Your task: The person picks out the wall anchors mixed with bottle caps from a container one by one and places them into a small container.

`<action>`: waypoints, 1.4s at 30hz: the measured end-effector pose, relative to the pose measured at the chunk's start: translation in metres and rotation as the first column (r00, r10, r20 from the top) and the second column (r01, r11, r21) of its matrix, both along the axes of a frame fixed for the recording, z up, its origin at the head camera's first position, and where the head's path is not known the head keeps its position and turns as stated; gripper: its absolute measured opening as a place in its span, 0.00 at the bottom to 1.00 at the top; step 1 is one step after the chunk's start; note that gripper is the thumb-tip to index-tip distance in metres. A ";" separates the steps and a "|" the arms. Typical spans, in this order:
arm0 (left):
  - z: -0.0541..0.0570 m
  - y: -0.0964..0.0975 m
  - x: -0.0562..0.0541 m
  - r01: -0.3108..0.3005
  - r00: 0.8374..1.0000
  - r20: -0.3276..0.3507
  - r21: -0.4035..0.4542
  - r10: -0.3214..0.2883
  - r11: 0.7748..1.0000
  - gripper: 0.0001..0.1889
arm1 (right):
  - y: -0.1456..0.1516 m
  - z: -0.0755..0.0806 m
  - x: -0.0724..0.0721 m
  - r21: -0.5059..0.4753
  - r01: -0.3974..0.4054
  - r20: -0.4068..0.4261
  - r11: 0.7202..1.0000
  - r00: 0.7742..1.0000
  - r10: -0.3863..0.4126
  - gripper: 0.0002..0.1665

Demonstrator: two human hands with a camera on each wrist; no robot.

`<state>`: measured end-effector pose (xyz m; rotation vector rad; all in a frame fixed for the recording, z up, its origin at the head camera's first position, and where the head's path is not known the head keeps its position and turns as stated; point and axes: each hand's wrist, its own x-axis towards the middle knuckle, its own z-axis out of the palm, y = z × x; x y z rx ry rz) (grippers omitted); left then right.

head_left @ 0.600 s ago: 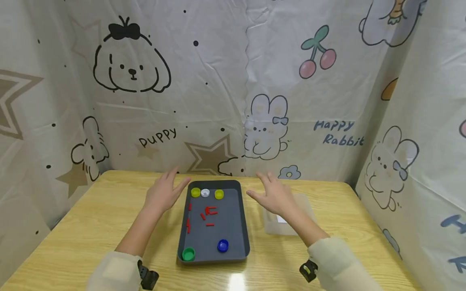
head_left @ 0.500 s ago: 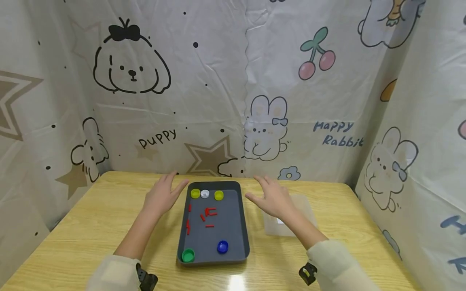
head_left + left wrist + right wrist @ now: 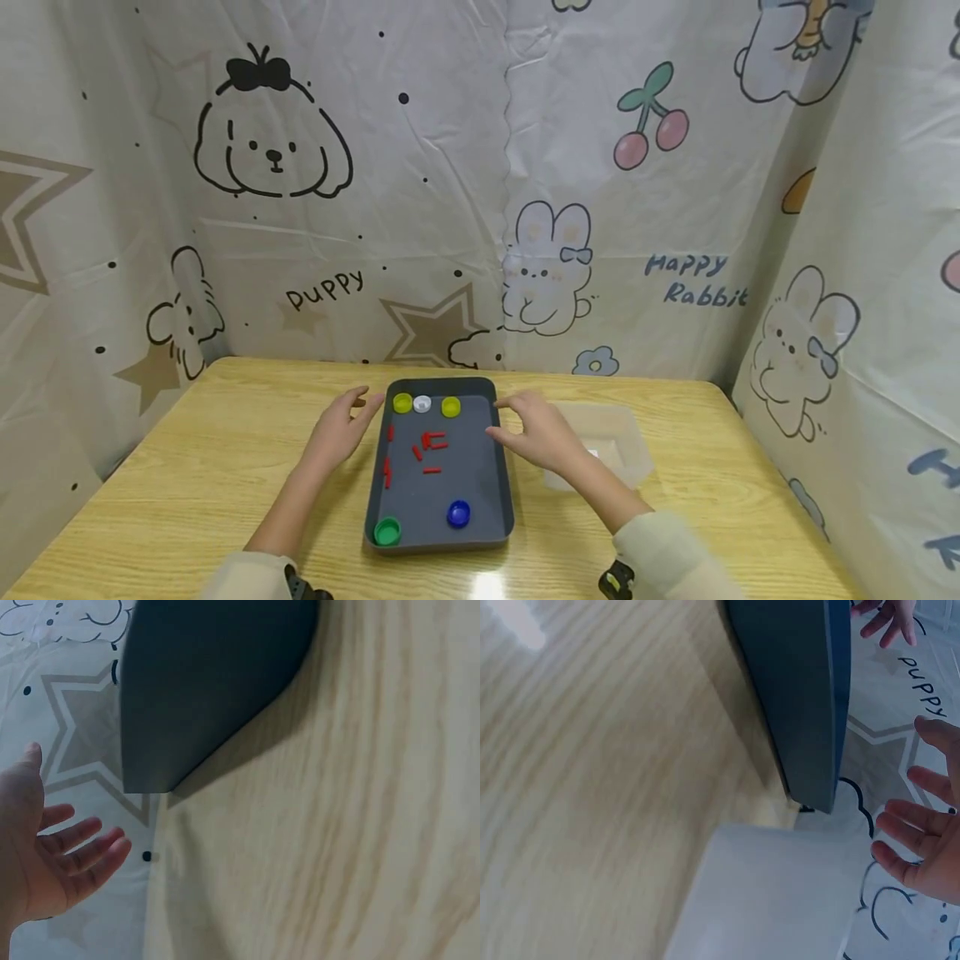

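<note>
Gray tray (image 3: 474, 479) on wooden table (image 3: 225, 433), between left hand (image 3: 337, 429) and right hand (image 3: 542, 431). Both hands' fingers apart, gripping nothing. Tray probably light, stiff, smooth; best held at 2 long sides, level, lest 5 small cups (image 3: 459, 514) slide.

Left hand (image 3: 337, 430) and right hand (image 3: 542, 433) hover apart (fingers (image 3: 105, 864) loosely bent), 2 forearms (image 3: 291, 507) slanting inward.
</note>
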<state>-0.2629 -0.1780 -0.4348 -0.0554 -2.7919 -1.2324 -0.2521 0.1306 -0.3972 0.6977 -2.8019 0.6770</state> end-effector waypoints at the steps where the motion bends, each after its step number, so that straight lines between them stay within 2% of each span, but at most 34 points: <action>1: -0.002 0.000 0.000 0.003 1.000 0.007 0.027 -0.003 1.000 0.38 | -0.002 -0.002 0.000 -0.009 -0.017 0.000 1.000 1.000 0.017 0.25; 6: -0.010 0.001 -0.001 -0.008 0.998 0.055 0.158 -0.001 0.987 0.35 | -0.012 -0.015 0.000 -0.011 -0.085 -0.003 0.996 0.996 0.085 0.23; 10: -0.018 0.002 -0.003 -0.028 0.997 0.074 0.217 0.012 0.976 0.33 | -0.021 -0.024 -0.001 -0.003 -0.125 0.005 0.992 0.992 0.125 0.21; 16: -0.028 0.005 -0.005 -0.026 0.998 0.059 0.234 0.012 0.972 0.32 | -0.035 -0.035 -0.001 0.013 -0.168 0.047 0.986 0.985 0.168 0.21; 25: -0.039 0.011 -0.006 -0.020 0.998 0.065 0.263 0.003 0.965 0.31 | -0.057 -0.045 0.003 0.023 -0.172 0.133 0.985 0.977 0.167 0.19; 34: -0.045 0.015 -0.006 -0.051 0.998 0.035 0.222 0.045 0.974 0.27 | -0.074 -0.052 0.000 0.050 -0.184 0.144 0.982 0.974 0.175 0.14; 42: -0.048 0.016 -0.006 -0.060 0.998 0.046 0.234 0.051 0.970 0.27 | -0.080 -0.059 -0.004 0.098 -0.170 0.147 0.980 0.977 0.155 0.10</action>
